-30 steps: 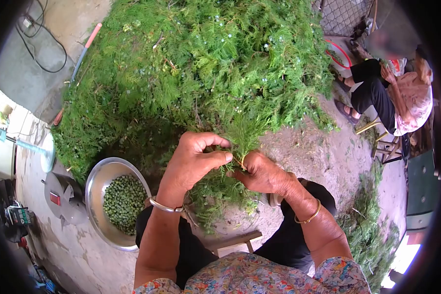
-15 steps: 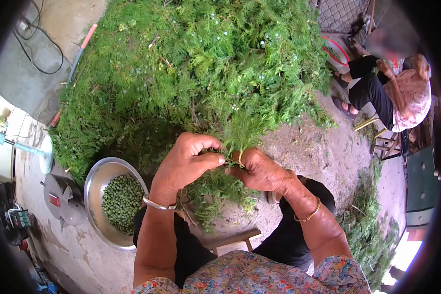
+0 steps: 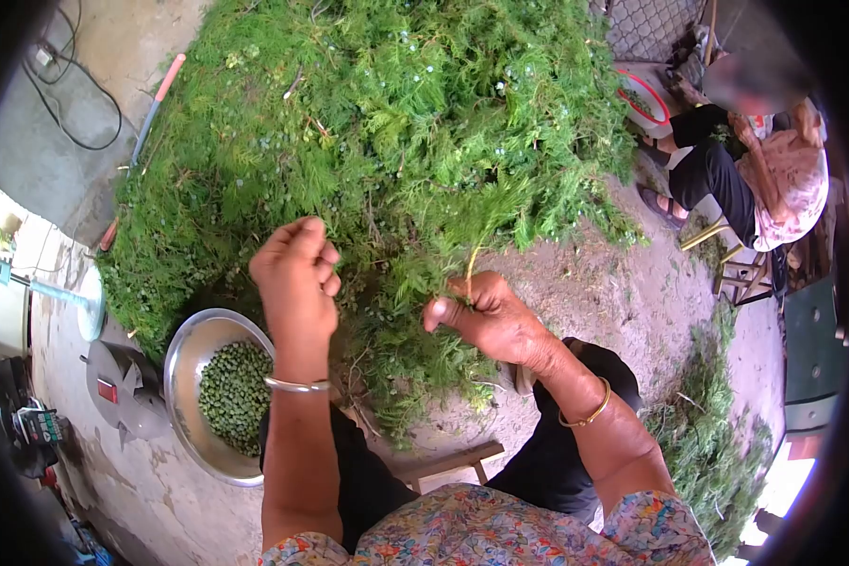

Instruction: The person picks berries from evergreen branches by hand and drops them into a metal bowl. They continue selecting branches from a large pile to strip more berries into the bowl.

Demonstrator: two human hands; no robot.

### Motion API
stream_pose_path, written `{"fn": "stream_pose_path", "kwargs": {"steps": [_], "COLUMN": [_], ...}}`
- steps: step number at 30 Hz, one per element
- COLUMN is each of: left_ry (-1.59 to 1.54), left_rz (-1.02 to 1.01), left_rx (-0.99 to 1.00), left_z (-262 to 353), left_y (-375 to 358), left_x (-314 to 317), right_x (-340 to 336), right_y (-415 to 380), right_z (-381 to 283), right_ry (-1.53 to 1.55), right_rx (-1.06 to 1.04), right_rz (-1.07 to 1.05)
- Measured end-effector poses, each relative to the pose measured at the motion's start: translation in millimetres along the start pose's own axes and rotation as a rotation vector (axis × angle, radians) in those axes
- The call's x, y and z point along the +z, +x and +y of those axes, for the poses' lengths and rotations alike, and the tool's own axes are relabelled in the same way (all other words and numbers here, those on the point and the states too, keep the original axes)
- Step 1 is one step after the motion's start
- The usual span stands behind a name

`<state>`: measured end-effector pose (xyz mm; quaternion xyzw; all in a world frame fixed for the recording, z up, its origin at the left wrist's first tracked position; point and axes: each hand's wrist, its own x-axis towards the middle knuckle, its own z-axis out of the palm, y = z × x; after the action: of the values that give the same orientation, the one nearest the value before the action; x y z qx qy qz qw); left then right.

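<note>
My right hand (image 3: 495, 319) grips the bare lower stem of a green evergreen sprig (image 3: 492, 215), whose feathery top points up and away from me. Raised to the left, my left hand (image 3: 297, 278) has its fingers curled inward; whatever may be in them is hidden. Below and left of it, a wide metal bowl (image 3: 187, 377) holds many small green berries (image 3: 236, 396). Beyond both hands spreads a large heap of evergreen branches (image 3: 377, 123) dotted with pale berries.
On the right, a person (image 3: 769, 179) sits by a red-rimmed basin (image 3: 646, 108). A long-handled tool (image 3: 158, 108) leans at the heap's left edge. Left of the bowl stand a grey metal object (image 3: 123, 387) and a fan (image 3: 90, 300). More cut branches (image 3: 707, 443) lie at the right.
My left hand has moved left, away from the sprig and toward the bowl, with its fingers curled. My right hand stays nearly in place, still holding the sprig.
</note>
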<state>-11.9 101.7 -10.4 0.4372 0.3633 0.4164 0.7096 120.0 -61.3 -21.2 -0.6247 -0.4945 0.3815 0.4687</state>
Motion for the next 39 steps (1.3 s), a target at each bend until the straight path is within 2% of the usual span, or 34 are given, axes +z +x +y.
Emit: {"fn": "stream_pose_path", "kwargs": {"steps": [2, 3, 5, 6, 9, 10, 14, 17, 22, 23, 24, 25, 27, 28, 29, 31, 32, 33, 35, 37, 39], "left_ry": [-0.277, -0.276, -0.430, -0.458, -0.468, -0.451, -0.331, -0.124, -0.338, -0.417, -0.580, -0.581, -0.752, -0.754, -0.705, -0.606, -0.470, -0.470, 0.079, 0.383, 0.328], "left_rz": [-0.132, -0.133, -0.373, -0.392, -0.497, -0.501, -0.517, -0.514, -0.556, -0.566, -0.671, -0.673, -0.678, -0.681, -0.687, -0.698, -0.654, -0.655, -0.600, -0.524, -0.446], "left_rx": [-0.168, -0.166, -0.291, -0.316, -0.361, -0.373, -0.409, -0.355, -0.432, -0.451, -0.469, -0.471, -0.505, -0.511, -0.486, -0.433, -0.437, -0.438, -0.214, -0.024, -0.046], "left_z": [7, 4, 0, -3, -10, -11, -16, -17, -26, -28, -30, -31, -29, -29, -30, -30, -26, -25, -25, -32, -43], "left_y": [10, 10, 8, 5, -5, -9, -20, -29, -23, -23, -20, -21, -24, -25, -26, -28, -32, -36, -46, -52, -54], "left_x": [-14, -16, -20, -18, -8, -4, 12, 21, 15, 14, 11, 11, 13, 14, 14, 15, 18, 20, 27, 33, 36], "right_x": [-3, -5, -8, -8, -8, -4, -3, -6, -6, -7, -9, -10, -12, -14, -16, -21, -22, -23, -25, -25, -22], "right_y": [1, 2, 4, 5, 5, 8, 12, 14, 15, 13, 12, 12, 16, 18, 18, 18, 19, 19, 18, 18, 19], "right_z": [-1, 0, 5, 6, -2, -3, -4, -15, -1, -5, -8, -7, -4, -3, 1, 7, 6, 5, 4, 6, 5], "right_ry": [0.115, 0.115, 0.331, 0.447, 0.351, 0.333, 0.305, 0.188, 0.144, 0.220, 0.295, 0.293, 0.720, 0.792, 0.789, 0.977, 0.997, 0.997, 1.012, 1.037, 1.060], "right_rx": [0.075, 0.073, 0.177, 0.181, 0.200, 0.142, 0.072, 0.063, -0.051, 0.055, 0.159, 0.161, 0.270, 0.264, 0.265, 0.287, 0.315, 0.315, 0.310, 0.295, 0.281], "right_rz": [0.134, 0.135, 0.272, 0.315, 0.303, 0.351, 0.330, 0.265, 0.327, 0.326, 0.325, 0.327, 0.530, 0.587, 0.592, 0.572, 0.585, 0.586, 0.568, 0.539, 0.503]}}
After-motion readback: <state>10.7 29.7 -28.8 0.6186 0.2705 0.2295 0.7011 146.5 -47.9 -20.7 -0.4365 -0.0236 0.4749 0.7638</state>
